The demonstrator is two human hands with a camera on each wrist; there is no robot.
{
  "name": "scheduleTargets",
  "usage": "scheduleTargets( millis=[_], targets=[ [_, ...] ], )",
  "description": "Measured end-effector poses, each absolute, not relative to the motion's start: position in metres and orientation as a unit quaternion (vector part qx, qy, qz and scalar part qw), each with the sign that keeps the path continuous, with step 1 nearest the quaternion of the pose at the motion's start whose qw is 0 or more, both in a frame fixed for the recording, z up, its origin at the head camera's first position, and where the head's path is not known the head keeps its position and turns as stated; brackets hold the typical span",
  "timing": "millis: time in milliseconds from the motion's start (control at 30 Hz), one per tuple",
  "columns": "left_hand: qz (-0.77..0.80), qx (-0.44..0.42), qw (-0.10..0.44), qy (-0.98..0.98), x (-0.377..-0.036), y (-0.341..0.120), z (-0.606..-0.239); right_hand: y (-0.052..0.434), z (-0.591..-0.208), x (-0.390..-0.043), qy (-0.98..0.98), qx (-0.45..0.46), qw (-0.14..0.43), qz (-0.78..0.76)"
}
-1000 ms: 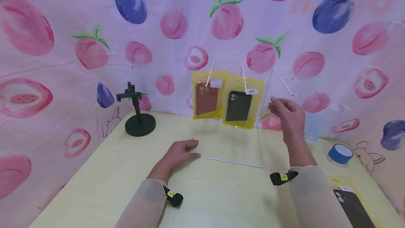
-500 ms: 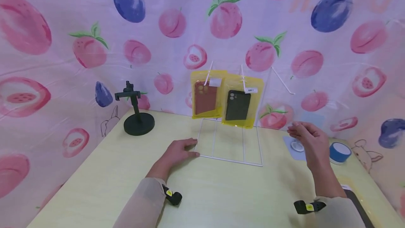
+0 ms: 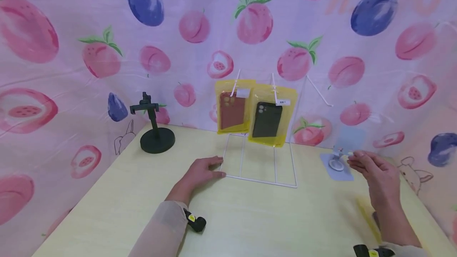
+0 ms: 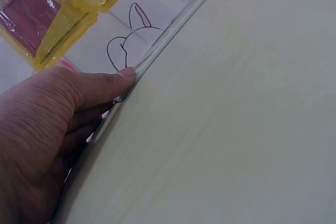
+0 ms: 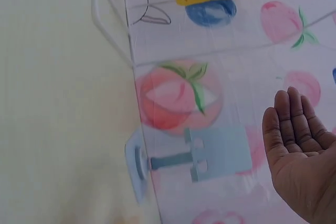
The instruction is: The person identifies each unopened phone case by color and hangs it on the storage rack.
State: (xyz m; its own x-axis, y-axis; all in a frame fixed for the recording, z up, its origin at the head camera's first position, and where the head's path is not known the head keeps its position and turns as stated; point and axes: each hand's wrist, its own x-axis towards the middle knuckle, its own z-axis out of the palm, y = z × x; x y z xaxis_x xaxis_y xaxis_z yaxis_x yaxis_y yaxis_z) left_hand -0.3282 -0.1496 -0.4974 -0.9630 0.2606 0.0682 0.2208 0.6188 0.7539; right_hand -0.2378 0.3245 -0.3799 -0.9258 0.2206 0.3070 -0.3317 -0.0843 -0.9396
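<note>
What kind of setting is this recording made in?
Probably a staged tabletop set mimicking a phone-accessory shop: a white wire display rack hung with packaged phone cases, a phone stand, and a fruit-print cloth backdrop.

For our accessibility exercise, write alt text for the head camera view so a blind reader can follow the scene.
A person's left hand rests on the base corner of a white wire rack on a pale yellow table, while the open right hand hovers beside a light blue phone stand. Two yellow-packaged phone cases hang on the rack; a black stand sits at left.
</note>
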Motion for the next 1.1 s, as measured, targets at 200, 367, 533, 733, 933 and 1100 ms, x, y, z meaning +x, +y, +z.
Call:
scheduleTargets(
  millis=[200,367,533,733,933,1100],
  targets=[
    [0.414,0.126,0.030,0.901,-0.329,-0.148,-0.498,0.362,-0.396,-0.223,-0.633,0.047,0.190,0.749],
    [0.415,0.126,0.028,0.900,-0.330,-0.149,-0.498,0.394,-0.417,-0.213,-0.680,-0.025,0.174,0.712],
    [0.418,0.130,0.028,0.899,-0.329,-0.150,-0.497,0.417,-0.437,-0.208,-0.830,-0.187,0.145,0.505],
    [0.414,0.131,0.027,0.900,-0.329,-0.149,-0.498,0.442,-0.456,-0.204,-0.880,-0.303,0.079,0.358],
    [0.416,0.130,0.026,0.900,-0.329,-0.150,-0.497,0.457,-0.475,-0.203,-0.904,-0.306,-0.044,0.296],
    [0.418,0.128,0.030,0.899,-0.328,-0.148,-0.496,0.459,-0.479,-0.203,-0.924,-0.284,-0.084,0.242]
  ],
)
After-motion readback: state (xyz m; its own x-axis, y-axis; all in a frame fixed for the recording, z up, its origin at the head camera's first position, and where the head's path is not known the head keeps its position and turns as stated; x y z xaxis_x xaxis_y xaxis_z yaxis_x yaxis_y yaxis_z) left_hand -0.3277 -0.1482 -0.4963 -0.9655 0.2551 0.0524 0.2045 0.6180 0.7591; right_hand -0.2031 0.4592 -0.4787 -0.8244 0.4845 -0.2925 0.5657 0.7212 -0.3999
